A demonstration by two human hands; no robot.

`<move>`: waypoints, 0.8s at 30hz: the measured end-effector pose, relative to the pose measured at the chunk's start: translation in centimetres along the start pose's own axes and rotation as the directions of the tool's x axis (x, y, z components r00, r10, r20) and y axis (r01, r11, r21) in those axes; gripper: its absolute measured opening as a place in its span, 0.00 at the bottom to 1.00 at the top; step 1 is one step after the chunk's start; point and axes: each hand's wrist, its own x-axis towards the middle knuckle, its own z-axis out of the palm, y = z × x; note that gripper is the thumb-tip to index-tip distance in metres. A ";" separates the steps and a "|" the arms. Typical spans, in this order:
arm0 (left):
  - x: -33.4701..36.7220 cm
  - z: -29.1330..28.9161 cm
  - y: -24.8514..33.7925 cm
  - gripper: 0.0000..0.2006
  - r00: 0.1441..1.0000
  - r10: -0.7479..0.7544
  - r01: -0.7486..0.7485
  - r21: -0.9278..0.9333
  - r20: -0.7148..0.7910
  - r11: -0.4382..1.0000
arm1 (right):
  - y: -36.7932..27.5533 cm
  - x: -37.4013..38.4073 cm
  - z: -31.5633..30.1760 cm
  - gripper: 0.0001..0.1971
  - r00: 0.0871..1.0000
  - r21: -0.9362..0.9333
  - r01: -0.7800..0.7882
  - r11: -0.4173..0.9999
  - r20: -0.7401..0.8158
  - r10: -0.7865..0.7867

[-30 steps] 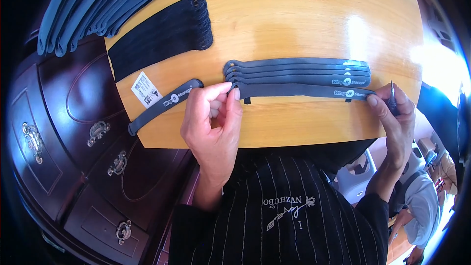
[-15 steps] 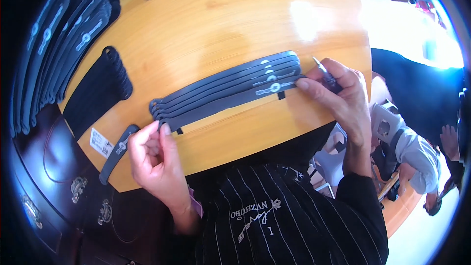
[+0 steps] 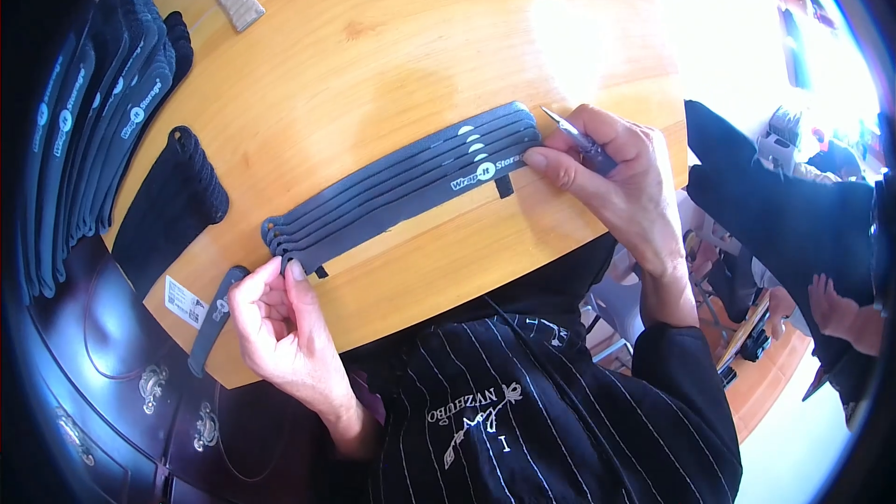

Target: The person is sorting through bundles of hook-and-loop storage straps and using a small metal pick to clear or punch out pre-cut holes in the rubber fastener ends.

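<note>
Head view: left hand (image 3: pixel 280 317) and right hand (image 3: pixel 611 168) pinch opposite ends of the nearest strap (image 3: pixel 401 201); right probably also holds a small blade (image 3: pixel 571 133). Strap looks light, floppy; grip at ends.

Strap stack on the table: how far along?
Done: several grey straps lie stacked and staggered on the wooden table. In hand: the left hand and right hand pinch the ends of the nearest strap; the right also grips a small blade. Left: one loose strap at the table edge.

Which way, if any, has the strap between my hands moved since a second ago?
Yes. The front strap has slid left along the stack of straps: its right end stuck out past the stack before and now lies flush.
</note>
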 end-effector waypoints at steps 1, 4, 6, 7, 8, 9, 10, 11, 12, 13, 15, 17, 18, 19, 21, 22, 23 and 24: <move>0.0 -0.1 0.0 0.07 1.000 0.001 -0.001 0.002 -0.001 1.000 | 0.1 0.0 0.1 0.11 1.000 0.002 0.001 1.000 0.001 -0.001; -0.1 -0.2 0.0 0.07 1.000 0.008 -0.008 0.019 0.009 1.000 | 0.4 0.1 0.3 0.12 0.999 0.023 0.039 0.999 0.006 -0.040; -0.1 -0.1 0.0 0.07 1.000 0.007 -0.007 0.027 -0.003 1.000 | -0.1 0.1 0.3 0.12 1.000 -0.002 -0.008 1.000 0.007 0.008; -0.1 -0.2 0.0 0.07 1.000 0.007 -0.007 0.027 -0.002 1.000 | -0.1 0.1 0.4 0.12 1.000 -0.001 -0.008 1.000 0.007 0.008; -0.1 -0.2 0.0 0.07 1.000 0.005 -0.005 0.030 0.003 1.000 | 0.0 0.1 0.6 0.11 1.000 0.002 0.000 1.000 0.003 0.000; -0.1 -0.3 0.0 0.07 1.000 0.003 -0.003 0.034 0.009 0.999 | 0.1 0.1 0.7 0.11 1.000 0.007 0.009 1.000 -0.001 -0.009; -0.1 -0.3 -0.1 0.07 1.000 0.003 -0.003 0.032 0.011 0.999 | 0.0 0.0 0.6 0.11 1.000 0.005 0.007 1.000 -0.003 -0.007; -0.1 -0.2 -0.1 0.07 1.000 0.007 -0.007 0.028 0.009 1.000 | -0.1 0.0 0.6 0.11 1.000 0.001 -0.007 1.000 -0.005 0.007; 0.0 -0.2 -0.2 0.07 1.000 0.011 -0.011 0.024 0.008 1.000 | -0.2 -0.1 0.6 0.12 1.000 -0.002 -0.021 1.000 -0.007 0.021; 0.0 -0.1 -0.1 0.07 1.000 0.011 -0.011 0.024 0.008 1.000 | -0.1 -0.1 0.7 0.12 1.000 -0.002 -0.022 1.000 -0.007 0.022; 0.0 0.0 0.0 0.07 0.999 0.004 -0.004 -0.011 -0.032 1.000 | 0.2 -0.1 0.8 0.12 1.000 -0.025 0.000 1.000 -0.004 0.000; 0.0 -0.2 -0.2 0.07 1.000 0.022 -0.022 -0.004 -0.016 1.000 | -0.5 0.0 0.7 0.11 1.000 -0.046 -0.021 0.999 -0.008 0.021; 0.1 -0.3 -0.3 0.07 0.999 0.040 -0.040 0.002 -0.001 0.999 | -0.7 0.1 0.8 0.11 0.999 -0.068 -0.042 0.997 -0.013 0.041; 0.1 -0.4 -0.4 0.07 0.999 0.040 -0.040 0.005 -0.001 0.999 | -0.6 0.1 0.8 0.11 0.999 -0.066 -0.042 0.997 -0.012 0.041; 0.1 -0.4 -0.4 0.07 0.999 0.038 -0.039 0.021 0.034 0.999 | -0.1 0.1 0.8 0.10 1.000 -0.029 -0.030 0.999 0.000 0.030; 0.1 -0.5 -0.4 0.07 0.999 0.035 -0.036 0.034 0.028 0.999 | -0.3 0.2 0.9 0.10 1.000 -0.020 -0.026 0.999 0.010 0.026; 0.1 -0.6 -0.2 0.07 1.000 0.021 -0.021 0.025 0.019 0.999 | -0.6 0.3 0.9 0.10 0.999 -0.004 -0.033 0.999 0.001 0.033; 0.1 -0.6 -0.1 0.07 1.000 0.006 -0.006 0.018 0.009 1.000 | -0.7 0.5 1.0 0.09 0.999 0.014 -0.040 0.999 -0.007 0.040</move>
